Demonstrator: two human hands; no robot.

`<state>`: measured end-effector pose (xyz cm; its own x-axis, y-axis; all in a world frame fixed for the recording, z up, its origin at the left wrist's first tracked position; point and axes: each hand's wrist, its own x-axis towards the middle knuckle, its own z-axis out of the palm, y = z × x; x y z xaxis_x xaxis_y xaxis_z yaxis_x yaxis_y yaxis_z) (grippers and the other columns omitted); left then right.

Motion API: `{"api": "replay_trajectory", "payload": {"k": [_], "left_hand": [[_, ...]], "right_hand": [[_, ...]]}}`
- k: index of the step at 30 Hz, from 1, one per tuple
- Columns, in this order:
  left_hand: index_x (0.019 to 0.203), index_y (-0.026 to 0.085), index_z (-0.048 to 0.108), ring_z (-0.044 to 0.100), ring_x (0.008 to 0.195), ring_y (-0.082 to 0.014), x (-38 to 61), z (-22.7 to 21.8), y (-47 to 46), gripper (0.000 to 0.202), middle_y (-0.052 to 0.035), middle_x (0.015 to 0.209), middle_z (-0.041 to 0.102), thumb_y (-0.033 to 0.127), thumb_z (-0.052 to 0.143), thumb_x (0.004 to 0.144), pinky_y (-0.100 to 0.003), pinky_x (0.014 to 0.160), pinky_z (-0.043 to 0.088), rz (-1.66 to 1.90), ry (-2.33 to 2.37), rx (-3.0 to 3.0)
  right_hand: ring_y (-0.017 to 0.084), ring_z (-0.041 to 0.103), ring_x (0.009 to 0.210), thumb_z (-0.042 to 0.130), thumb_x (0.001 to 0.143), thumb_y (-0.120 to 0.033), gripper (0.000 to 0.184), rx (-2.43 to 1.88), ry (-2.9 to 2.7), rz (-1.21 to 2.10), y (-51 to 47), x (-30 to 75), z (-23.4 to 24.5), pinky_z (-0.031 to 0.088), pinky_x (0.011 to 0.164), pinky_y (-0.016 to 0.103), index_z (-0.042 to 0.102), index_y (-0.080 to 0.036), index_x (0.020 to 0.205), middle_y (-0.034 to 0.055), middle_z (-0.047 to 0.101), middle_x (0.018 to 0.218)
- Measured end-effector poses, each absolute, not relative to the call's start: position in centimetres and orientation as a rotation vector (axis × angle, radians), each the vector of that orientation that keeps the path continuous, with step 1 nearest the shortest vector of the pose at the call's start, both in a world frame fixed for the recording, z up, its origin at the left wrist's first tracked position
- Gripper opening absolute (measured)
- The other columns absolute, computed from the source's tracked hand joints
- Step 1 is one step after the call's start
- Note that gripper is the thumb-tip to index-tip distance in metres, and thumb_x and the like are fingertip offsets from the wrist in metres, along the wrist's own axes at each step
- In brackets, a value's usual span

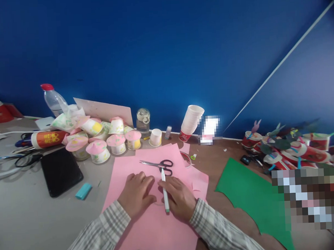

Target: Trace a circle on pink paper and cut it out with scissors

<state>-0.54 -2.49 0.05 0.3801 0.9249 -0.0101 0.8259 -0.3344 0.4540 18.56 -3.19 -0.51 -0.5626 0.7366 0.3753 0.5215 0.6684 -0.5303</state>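
Pink paper sheets (155,232) lie overlapped in front of me. My left hand (137,194) rests on the paper, fingers slightly bent and apart, holding nothing. Between the fingers of my right hand (179,199) is a white marker (165,193) with a green end toward me; its tip points away. That hand also rests on the paper. Between my hands a thin curved line shows on the pink sheet; I cannot tell whether it is drawn or an edge. Just beyond the marker lie black-handled scissors (157,163), their blades pointing left.
Paper cups with pink tops (98,150) cluster at the left, by a black tablet-like slab (61,172) and a teal block (83,191). Stacked white cups (192,120) and a glass bottle (143,122) stand behind. Green paper (250,198) and decorated red cups (279,158) are at the right.
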Motion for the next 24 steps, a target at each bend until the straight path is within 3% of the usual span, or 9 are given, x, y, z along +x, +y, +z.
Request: {"api": "replay_trajectory", "payload": {"k": [6,9,13,17,24], "left_hand": [[0.084,0.029,0.055,0.047,0.079,-0.0216,-0.7,-0.7,-2.4,0.033,0.0026,0.079,0.048,0.051,0.062,0.06,-0.044,0.08,0.027,0.254,1.569,2.276],[0.089,0.03,0.055,0.048,0.08,-0.0223,-0.6,-1.1,-2.5,0.039,0.0019,0.081,0.049,0.052,0.063,0.058,-0.044,0.081,0.027,0.263,1.596,2.303],[0.09,0.029,0.055,0.048,0.081,-0.0228,-0.4,-0.9,-2.5,0.04,0.0005,0.082,0.05,0.053,0.063,0.059,-0.045,0.081,0.026,0.228,1.605,2.286],[0.091,0.03,0.054,0.048,0.083,-0.0228,-0.4,-0.7,-2.4,0.044,0.001,0.083,0.049,0.055,0.064,0.057,-0.046,0.083,0.024,0.234,1.592,2.24],[0.086,0.03,0.054,0.048,0.081,-0.0223,-0.5,-0.6,-2.4,0.04,0.0024,0.08,0.049,0.057,0.062,0.057,-0.045,0.081,0.025,0.249,1.578,2.239]], "right_hand": [[0.026,0.063,0.075,0.058,0.072,-0.022,0.037,-0.924,-1.956,0.747,-3.0,19.4,0.3,0.049,0.072,0.04,0.055,-0.032,0.107,0.0043,0.068,0.085],[0.024,0.063,0.065,0.05,0.078,-0.036,0.029,-0.912,-1.453,1.078,-2.6,19.4,0.9,0.05,0.067,0.039,0.057,-0.026,0.104,0.0046,0.068,0.073],[0.022,0.06,0.055,0.049,0.075,-0.051,0.037,-0.936,-1.087,1.228,-2.0,18.2,-0.4,0.05,0.054,0.034,0.065,-0.019,0.086,0.0045,0.065,0.059],[0.014,0.046,0.037,0.057,0.071,-0.047,0.031,-1.092,-1.076,1.175,-2.3,17.2,-2.1,0.042,0.037,0.024,0.066,-0.018,0.065,-0.0034,0.051,0.042],[0.018,0.054,0.043,0.062,0.067,-0.034,0.016,-1.202,-1.235,1.049,-3.0,17.0,-1.4,0.05,0.043,0.027,0.064,-0.02,0.059,-0.0025,0.055,0.046]]}}
